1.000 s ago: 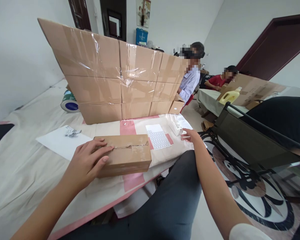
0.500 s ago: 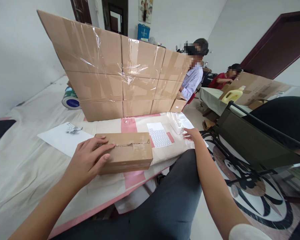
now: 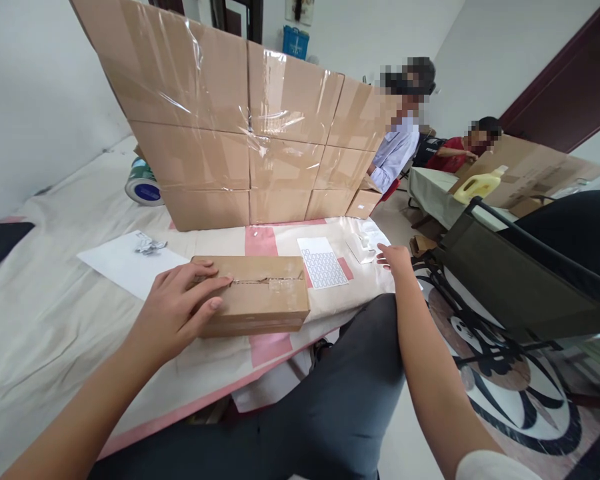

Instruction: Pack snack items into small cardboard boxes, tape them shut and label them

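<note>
My left hand (image 3: 184, 299) lies on the left part of a brown cardboard box (image 3: 260, 301), its fingers spread over the top. A ragged slit runs along the box's top, with clear tape at its right end. Over at the right, my right hand (image 3: 394, 257) hovers by the bed's edge with fingers apart and nothing visible in them. Just left of its fingertips is a small white folded carton (image 3: 362, 249), beside white paper (image 3: 376, 233). Between the brown box and the carton lies a sheet of small outlined labels (image 3: 325, 264).
A wall of taped cardboard boxes (image 3: 285, 163) stands behind. To the left are white paper (image 3: 125, 263) with a crumpled grey piece (image 3: 150, 245) and a round tin (image 3: 144, 185). Two people sit beyond; a folding chair (image 3: 515, 267) stands at right.
My right hand has drawn a little to the right, leaving a gap from the white carton. My left hand stays on the brown box. The view has dipped slightly.
</note>
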`<act>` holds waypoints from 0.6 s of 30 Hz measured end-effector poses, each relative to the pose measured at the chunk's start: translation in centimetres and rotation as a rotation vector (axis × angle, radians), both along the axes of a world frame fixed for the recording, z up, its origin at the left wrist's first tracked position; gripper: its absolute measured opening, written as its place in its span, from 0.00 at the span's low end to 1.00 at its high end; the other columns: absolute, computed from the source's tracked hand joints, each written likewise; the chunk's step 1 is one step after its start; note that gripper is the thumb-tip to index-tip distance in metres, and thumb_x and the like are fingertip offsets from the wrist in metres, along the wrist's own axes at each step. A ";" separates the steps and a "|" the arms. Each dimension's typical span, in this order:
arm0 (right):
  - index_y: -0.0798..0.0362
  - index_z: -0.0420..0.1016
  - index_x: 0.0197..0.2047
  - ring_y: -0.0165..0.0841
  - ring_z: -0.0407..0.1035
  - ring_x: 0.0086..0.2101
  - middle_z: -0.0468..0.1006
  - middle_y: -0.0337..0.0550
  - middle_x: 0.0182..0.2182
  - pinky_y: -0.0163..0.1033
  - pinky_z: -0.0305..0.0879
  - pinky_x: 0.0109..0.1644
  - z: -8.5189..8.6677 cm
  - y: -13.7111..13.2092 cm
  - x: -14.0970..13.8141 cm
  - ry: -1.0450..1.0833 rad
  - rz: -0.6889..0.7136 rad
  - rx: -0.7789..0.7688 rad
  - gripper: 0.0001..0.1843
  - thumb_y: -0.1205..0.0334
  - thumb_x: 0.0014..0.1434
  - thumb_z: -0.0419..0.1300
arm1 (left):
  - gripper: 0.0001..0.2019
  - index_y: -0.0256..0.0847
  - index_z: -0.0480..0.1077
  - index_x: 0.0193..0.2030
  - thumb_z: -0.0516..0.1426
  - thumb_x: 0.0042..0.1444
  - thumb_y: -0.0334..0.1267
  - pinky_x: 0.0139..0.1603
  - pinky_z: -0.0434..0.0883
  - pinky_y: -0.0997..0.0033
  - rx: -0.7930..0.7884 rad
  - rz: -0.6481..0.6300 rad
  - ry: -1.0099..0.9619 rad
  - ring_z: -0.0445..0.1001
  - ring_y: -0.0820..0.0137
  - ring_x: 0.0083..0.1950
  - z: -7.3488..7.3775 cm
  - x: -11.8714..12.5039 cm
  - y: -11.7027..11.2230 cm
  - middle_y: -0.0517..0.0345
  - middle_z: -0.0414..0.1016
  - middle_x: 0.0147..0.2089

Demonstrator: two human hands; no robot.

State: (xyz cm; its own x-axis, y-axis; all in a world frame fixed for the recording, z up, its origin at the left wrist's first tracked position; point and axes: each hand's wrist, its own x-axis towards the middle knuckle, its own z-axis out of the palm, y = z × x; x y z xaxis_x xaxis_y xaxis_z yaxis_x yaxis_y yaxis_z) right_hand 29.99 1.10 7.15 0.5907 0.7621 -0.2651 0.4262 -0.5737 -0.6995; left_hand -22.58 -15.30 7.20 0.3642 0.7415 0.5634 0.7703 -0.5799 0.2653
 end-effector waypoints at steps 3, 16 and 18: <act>0.57 0.74 0.54 0.32 0.76 0.38 0.79 0.45 0.44 0.41 0.77 0.41 0.0 0.0 -0.1 0.001 -0.019 -0.094 0.17 0.52 0.70 0.61 | 0.19 0.45 0.75 0.56 0.47 0.71 0.47 0.59 0.64 0.46 -0.005 0.010 -0.015 0.70 0.49 0.65 0.2 0.1 0.0 0.46 0.73 0.57; 0.54 0.69 0.36 0.33 0.76 0.24 0.76 0.43 0.23 0.35 0.69 0.24 -0.6 -0.8 -0.2 0.210 0.000 -0.273 0.22 0.44 0.72 0.55 | 0.19 0.45 0.77 0.55 0.48 0.71 0.46 0.65 0.63 0.49 -0.018 0.007 -0.028 0.70 0.52 0.65 0.5 0.2 -0.2 0.46 0.73 0.56; 0.53 0.68 0.35 0.33 0.77 0.24 0.77 0.43 0.23 0.35 0.69 0.25 -0.6 -1.1 -0.2 0.268 0.013 -0.288 0.21 0.45 0.73 0.54 | 0.20 0.42 0.77 0.55 0.47 0.72 0.46 0.65 0.63 0.48 -0.031 0.009 -0.020 0.69 0.52 0.66 0.7 0.3 -0.3 0.45 0.73 0.57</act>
State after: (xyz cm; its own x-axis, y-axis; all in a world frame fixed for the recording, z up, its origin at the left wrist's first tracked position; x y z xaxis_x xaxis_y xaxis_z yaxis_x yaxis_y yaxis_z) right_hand 29.83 0.00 6.56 0.4620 0.6411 -0.6129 0.2585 -0.7584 -0.5984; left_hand -22.24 -15.63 7.89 0.3462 0.7623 0.5468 0.7699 -0.5640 0.2987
